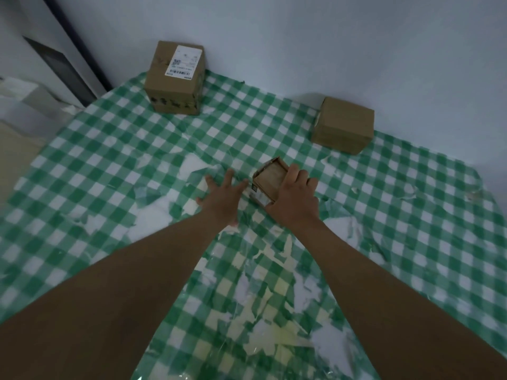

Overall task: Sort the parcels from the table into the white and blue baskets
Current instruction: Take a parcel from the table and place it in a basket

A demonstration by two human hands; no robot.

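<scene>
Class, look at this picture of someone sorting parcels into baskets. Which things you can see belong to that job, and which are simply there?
Part of the job:
small parcel, gripped by the right hand
tall parcel with a label
plain parcel by the wall
left hand, open beside the small parcel

Just there:
checked tablecloth, torn in places
wall

No basket is in view.

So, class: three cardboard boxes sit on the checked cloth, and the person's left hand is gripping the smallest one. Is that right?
Not quite. In the head view the right hand grips the smallest box; the left hand is spread open beside it on the cloth. Three boxes is correct.
</scene>
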